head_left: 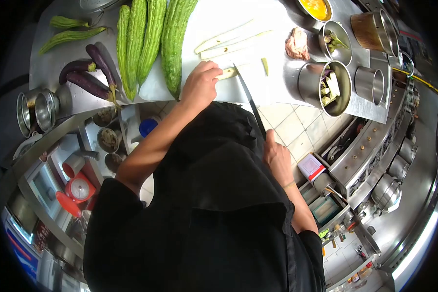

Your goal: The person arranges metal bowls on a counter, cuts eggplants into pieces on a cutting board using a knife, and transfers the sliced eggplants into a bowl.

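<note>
My right hand (277, 158) is closed around the handle of a long knife (248, 95). Its blade reaches up and left onto the white cutting board (228, 19), with the tip beside a pale vegetable strip (227, 74). The fingers of my left hand (202, 83) are bent and closed on that strip, close to the blade. Longer pale strips (233, 47) lie just beyond, and a small greenish piece (264, 66) sits to the right. A large bitter melon (176, 44) lies at the board's left edge, near my left hand.
Several bitter melons (141, 44) and purple eggplants (90, 85) lie left on the steel counter. At right are a pot (310, 82) of cut eggplant, a bowl (337, 29) of stem ends, raw meat (297, 44) and a steel cup (370, 83). Stoves (370, 146) stand lower right.
</note>
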Demonstrator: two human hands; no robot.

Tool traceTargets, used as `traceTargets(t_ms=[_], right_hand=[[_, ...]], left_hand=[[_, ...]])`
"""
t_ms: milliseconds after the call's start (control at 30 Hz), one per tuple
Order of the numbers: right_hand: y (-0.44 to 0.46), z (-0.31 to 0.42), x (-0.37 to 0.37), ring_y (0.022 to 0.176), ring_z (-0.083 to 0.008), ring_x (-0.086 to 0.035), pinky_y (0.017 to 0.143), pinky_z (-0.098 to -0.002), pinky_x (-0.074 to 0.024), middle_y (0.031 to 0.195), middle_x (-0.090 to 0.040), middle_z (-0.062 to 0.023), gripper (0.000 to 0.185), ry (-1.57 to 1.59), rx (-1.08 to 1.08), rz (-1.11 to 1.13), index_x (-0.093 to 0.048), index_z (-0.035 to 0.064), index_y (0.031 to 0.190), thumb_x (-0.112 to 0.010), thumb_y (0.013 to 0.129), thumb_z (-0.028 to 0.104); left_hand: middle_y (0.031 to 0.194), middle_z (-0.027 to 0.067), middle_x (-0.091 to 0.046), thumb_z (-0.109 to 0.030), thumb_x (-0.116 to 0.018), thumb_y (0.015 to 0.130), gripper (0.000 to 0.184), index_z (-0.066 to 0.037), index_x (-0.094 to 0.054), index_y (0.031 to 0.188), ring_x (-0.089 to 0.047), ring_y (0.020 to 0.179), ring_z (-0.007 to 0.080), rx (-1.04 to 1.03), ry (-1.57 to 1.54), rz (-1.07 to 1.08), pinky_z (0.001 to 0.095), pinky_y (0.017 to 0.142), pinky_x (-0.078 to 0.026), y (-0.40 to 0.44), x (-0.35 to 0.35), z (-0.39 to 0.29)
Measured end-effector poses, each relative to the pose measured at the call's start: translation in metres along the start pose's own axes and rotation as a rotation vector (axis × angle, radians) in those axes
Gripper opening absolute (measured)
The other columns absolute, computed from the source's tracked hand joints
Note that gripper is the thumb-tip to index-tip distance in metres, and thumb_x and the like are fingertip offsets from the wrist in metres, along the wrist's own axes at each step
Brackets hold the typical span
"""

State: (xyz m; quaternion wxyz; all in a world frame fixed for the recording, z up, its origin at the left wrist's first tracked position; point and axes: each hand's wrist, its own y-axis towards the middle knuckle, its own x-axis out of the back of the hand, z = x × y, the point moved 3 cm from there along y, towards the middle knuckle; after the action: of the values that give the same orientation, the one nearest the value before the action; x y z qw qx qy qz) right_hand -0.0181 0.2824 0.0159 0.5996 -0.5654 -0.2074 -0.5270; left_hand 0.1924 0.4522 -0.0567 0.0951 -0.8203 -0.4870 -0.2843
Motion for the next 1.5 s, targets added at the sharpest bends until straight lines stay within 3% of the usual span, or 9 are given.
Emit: traceTargets(t_ms=[133, 233, 433, 767, 867, 933, 1067, 1300, 1500], right_hand=[[0.030, -0.006, -0.014, 0.065, -0.0417, -0.063, 0.057, -0.0513, -0.0470, 0.069, -0.062, -0.0237, 0.031, 0.076, -0.004, 0.030, -0.041, 0.0014, 0.120, -0.050, 0.091, 0.007], [0.029, -0.009, 0.000, 0.068, -0.0425, -0.063, 0.058, -0.0518, -0.0440, 0.070, -0.062, -0.0268, 0.023, 0.783, -0.246, 0.301, -0.042, 0.0005, 0.111, -0.053, 0.092, 0.005], [-0.004, 0.015, 0.012, 0.059, -0.0428, -0.062, 0.053, -0.0527, -0.0464, 0.063, -0.060, -0.0231, 0.021, 0.053, 0.004, 0.045, -0.041, 0.0049, 0.109, -0.052, 0.091, 0.007], [0.015, 0.009, -0.015, 0.062, -0.0455, -0.061, 0.054, -0.0554, -0.0464, 0.065, -0.061, -0.0238, 0.023, 0.027, 0.055, 0.075, -0.041, 0.0062, 0.109, -0.051, 0.089, 0.007], [0.032, 0.001, -0.007, 0.059, -0.0348, -0.064, 0.049, -0.0457, -0.0479, 0.066, -0.062, -0.0196, 0.028, 0.081, 0.116, 0.064, -0.042, 0.0049, 0.119, -0.052, 0.093, 0.008], [0.031, -0.007, 0.011, 0.057, -0.0177, -0.060, 0.046, -0.0313, -0.0455, 0.069, -0.061, -0.0098, 0.035, 0.851, -0.188, 0.531, -0.043, 0.0043, 0.130, -0.053, 0.097, 0.009], [-0.016, -0.032, 0.022, 0.057, -0.0100, -0.054, 0.046, -0.0222, -0.0411, 0.077, -0.057, -0.0024, 0.036, 1.155, -0.406, 0.334, -0.045, 0.0048, 0.133, -0.053, 0.098, 0.009], [-0.055, -0.075, 0.016, 0.058, -0.0088, -0.054, 0.045, -0.0223, -0.0408, 0.079, -0.057, -0.0022, 0.020, 1.184, -0.367, 0.094, -0.048, 0.0044, 0.118, -0.052, 0.099, 0.009], [-0.063, -0.097, 0.013, 0.060, -0.0086, -0.055, 0.047, -0.0232, -0.0431, 0.077, -0.057, -0.0032, 0.020, 1.203, -0.412, 0.070, -0.046, 0.0020, 0.118, -0.051, 0.099, 0.007]], left_hand=[[0.102, 0.0110, -0.063, 0.011, -0.065, 0.075, 0.023, 0.001, -0.068, 0.096, -0.061, 0.098, 0.0304, -0.010, 0.010, 0.000, 0.0381, 0.082, -0.051, 0.000, 0.003, 0.004], [0.103, 0.0114, -0.061, 0.011, -0.065, 0.075, 0.023, 0.001, -0.067, 0.096, -0.061, 0.098, 0.0307, 0.033, -0.019, -0.008, 0.0381, 0.082, -0.051, -0.008, 0.013, 0.002], [0.101, 0.0116, -0.060, 0.010, -0.066, 0.075, 0.024, 0.001, -0.065, 0.097, -0.061, 0.097, 0.0314, 0.077, 0.000, -0.021, 0.0384, 0.081, -0.051, -0.016, 0.021, 0.001], [0.101, 0.0119, -0.059, 0.012, -0.061, 0.075, 0.029, -0.004, -0.063, 0.099, -0.060, 0.094, 0.0340, 0.066, 0.134, 0.055, 0.0415, 0.078, -0.050, -0.016, 0.010, -0.003], [0.101, 0.0128, -0.057, 0.015, -0.056, 0.074, 0.037, -0.006, -0.060, 0.104, -0.058, 0.095, 0.0337, 0.104, 0.130, 0.092, 0.0408, 0.078, -0.050, -0.015, 0.014, -0.008], [0.101, 0.0142, -0.055, 0.017, -0.053, 0.073, 0.042, -0.006, -0.058, 0.108, -0.057, 0.095, 0.0342, 0.113, 0.040, 0.084, 0.0395, 0.078, -0.049, -0.006, 0.020, -0.007], [0.099, 0.0158, -0.050, 0.019, -0.048, 0.070, 0.052, -0.007, -0.054, 0.116, -0.055, 0.095, 0.0334, 0.056, -0.212, 0.127, 0.0392, 0.079, -0.048, 0.033, 0.017, -0.013], [0.101, 0.0199, -0.053, 0.001, -0.062, 0.068, 0.014, 0.005, -0.065, 0.081, -0.053, 0.099, 0.0328, -0.204, 0.567, 0.478, 0.0396, 0.085, -0.047, 0.081, -0.058, -0.055], [0.104, 0.0172, -0.054, 0.003, -0.060, 0.069, 0.013, 0.002, -0.063, 0.081, -0.054, 0.096, 0.0320, -0.305, 0.519, 0.492, 0.0380, 0.084, -0.049, 0.088, -0.058, -0.077]])
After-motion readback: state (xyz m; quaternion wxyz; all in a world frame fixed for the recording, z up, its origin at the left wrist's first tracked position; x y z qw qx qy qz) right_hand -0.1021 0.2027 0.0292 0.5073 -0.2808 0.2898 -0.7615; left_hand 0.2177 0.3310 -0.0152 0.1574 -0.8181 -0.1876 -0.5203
